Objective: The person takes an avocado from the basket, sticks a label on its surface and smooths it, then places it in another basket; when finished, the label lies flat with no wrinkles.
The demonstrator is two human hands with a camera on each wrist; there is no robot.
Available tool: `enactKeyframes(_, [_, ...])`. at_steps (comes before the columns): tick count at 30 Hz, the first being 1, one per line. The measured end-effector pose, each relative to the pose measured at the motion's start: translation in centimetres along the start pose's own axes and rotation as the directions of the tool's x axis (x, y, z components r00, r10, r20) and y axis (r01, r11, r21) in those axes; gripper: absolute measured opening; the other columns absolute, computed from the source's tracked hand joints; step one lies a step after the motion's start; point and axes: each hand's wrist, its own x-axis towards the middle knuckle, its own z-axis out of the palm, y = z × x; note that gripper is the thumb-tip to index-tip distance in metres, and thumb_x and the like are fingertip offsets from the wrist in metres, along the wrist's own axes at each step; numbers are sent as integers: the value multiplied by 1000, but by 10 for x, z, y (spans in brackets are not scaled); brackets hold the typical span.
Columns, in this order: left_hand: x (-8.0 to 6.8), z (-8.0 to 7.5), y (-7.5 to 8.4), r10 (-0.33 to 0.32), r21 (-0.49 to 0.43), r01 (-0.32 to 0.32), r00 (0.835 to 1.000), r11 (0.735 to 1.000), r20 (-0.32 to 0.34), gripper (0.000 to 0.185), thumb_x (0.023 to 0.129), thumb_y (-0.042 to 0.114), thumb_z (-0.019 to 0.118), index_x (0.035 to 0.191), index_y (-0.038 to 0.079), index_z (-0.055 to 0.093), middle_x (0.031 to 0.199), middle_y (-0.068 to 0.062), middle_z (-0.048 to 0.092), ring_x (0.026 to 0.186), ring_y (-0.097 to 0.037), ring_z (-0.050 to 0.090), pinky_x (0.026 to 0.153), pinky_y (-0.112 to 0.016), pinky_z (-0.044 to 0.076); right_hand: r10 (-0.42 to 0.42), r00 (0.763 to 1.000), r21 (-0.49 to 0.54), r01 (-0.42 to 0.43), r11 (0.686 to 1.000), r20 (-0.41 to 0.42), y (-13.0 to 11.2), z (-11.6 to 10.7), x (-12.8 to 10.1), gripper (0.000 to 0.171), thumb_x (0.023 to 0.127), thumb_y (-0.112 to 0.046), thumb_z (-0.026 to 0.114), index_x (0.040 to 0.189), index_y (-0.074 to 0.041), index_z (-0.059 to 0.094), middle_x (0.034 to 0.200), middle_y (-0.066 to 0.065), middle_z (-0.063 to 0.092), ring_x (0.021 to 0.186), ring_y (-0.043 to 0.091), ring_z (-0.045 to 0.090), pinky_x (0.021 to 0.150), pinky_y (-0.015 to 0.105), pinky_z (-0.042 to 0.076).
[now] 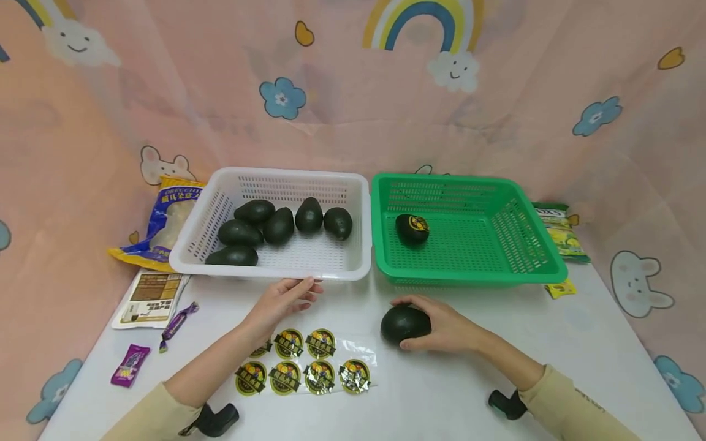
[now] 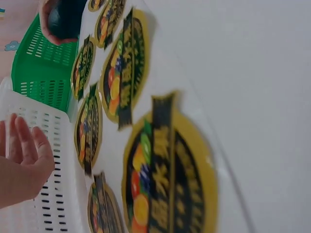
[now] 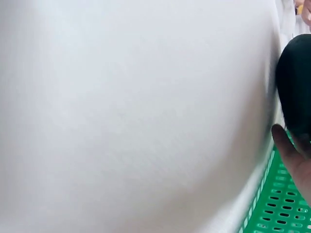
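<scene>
My right hand (image 1: 441,324) grips a dark avocado (image 1: 404,323) that sits on the white table, just in front of the green basket (image 1: 529,242). The same avocado (image 3: 295,87) fills the right edge of the right wrist view. One avocado with a yellow sticker (image 1: 412,227) lies in the green basket. My left hand (image 1: 287,300) hovers with relaxed fingers by the front rim of the white basket (image 1: 353,260), which holds several avocados (image 1: 278,225). A clear sheet of round yellow-and-black stickers (image 1: 300,361) lies below the left hand, seen close up as stickers (image 2: 165,170).
A blue snack bag (image 1: 165,223) and a printed card (image 1: 149,297) lie left of the white basket, with two purple candy wrappers (image 1: 129,364) nearer me. A green-yellow packet (image 1: 562,236) sits right of the green basket. A pink patterned cloth hangs behind.
</scene>
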Motion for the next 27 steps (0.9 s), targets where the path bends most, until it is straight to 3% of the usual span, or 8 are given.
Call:
enactKeyframes(3, [-11, -5, -5, 91, 281, -120, 989, 952, 115, 50, 93, 42, 65, 129, 7, 60, 124, -6, 63, 114, -26, 57, 99, -42, 45, -5, 1000, -27, 5, 1000, -1, -1, -3, 2, 71, 73, -49, 83, 134, -27, 53, 131, -12, 55, 123, 15, 51, 98, 48, 42])
enactKeyframes(5, [-20, -8, -9, 144, 507, -227, 970, 832, 198, 56, 87, 48, 70, 128, 11, 61, 127, -4, 60, 118, -24, 53, 100, -44, 44, -12, 1000, -49, 11, 999, -11, -3, -5, 3, 72, 73, -48, 83, 135, -26, 53, 132, -11, 55, 125, 17, 50, 99, 50, 41])
enactKeyframes(8, [-31, -13, -17, 192, 723, -353, 935, 594, 298, 64, 76, 53, 78, 124, 13, 63, 128, -2, 54, 119, -22, 46, 98, -45, 44, -40, 999, -99, 37, 994, -25, -4, -7, 5, 73, 74, -49, 82, 136, -24, 53, 134, -9, 55, 128, 20, 48, 102, 51, 40])
enactKeyframes(10, [-36, -14, -22, 207, 772, -401, 916, 493, 343, 61, 73, 50, 82, 117, 13, 64, 126, -1, 52, 118, -21, 43, 96, -44, 45, -78, 996, -129, 72, 989, -42, -7, -9, 6, 71, 75, -50, 81, 135, -24, 55, 134, -10, 55, 128, 19, 48, 101, 50, 41])
enactKeyframes(11, [-37, -14, -23, 215, 776, -419, 908, 472, 359, 57, 73, 47, 84, 114, 14, 64, 124, 0, 52, 116, -20, 43, 94, -43, 46, -115, 992, -139, 106, 985, -56, -8, -9, 7, 69, 76, -50, 81, 134, -23, 56, 133, -11, 55, 127, 17, 49, 101, 48, 41])
enactKeyframes(14, [-35, -13, -26, 224, 758, -443, 897, 479, 382, 44, 75, 38, 84, 107, 18, 62, 115, 6, 55, 108, -15, 49, 88, -36, 49, -308, 944, -160, 288, 944, -118, -18, -6, 11, 52, 81, -41, 79, 125, -19, 63, 126, -10, 60, 120, 14, 53, 97, 40, 45])
enactKeyframes(19, [-27, -9, -23, 200, 666, -455, 882, 591, 426, 30, 81, 33, 80, 104, 23, 63, 101, 16, 62, 94, -6, 59, 84, -29, 51, -596, 784, -267, 545, 795, -174, -49, 15, 19, 19, 86, -26, 75, 102, -17, 70, 101, -7, 66, 99, 11, 58, 86, 24, 47])
enactKeyframes(27, [-24, -1, -11, 224, 520, -513, 825, 683, 519, 20, 83, 33, 78, 97, 23, 67, 91, 17, 63, 85, -2, 59, 77, -24, 51, -627, 760, -451, 504, 737, -174, -76, 55, 25, 15, 81, -28, 80, 85, -21, 68, 89, -12, 64, 86, 8, 53, 73, 21, 42])
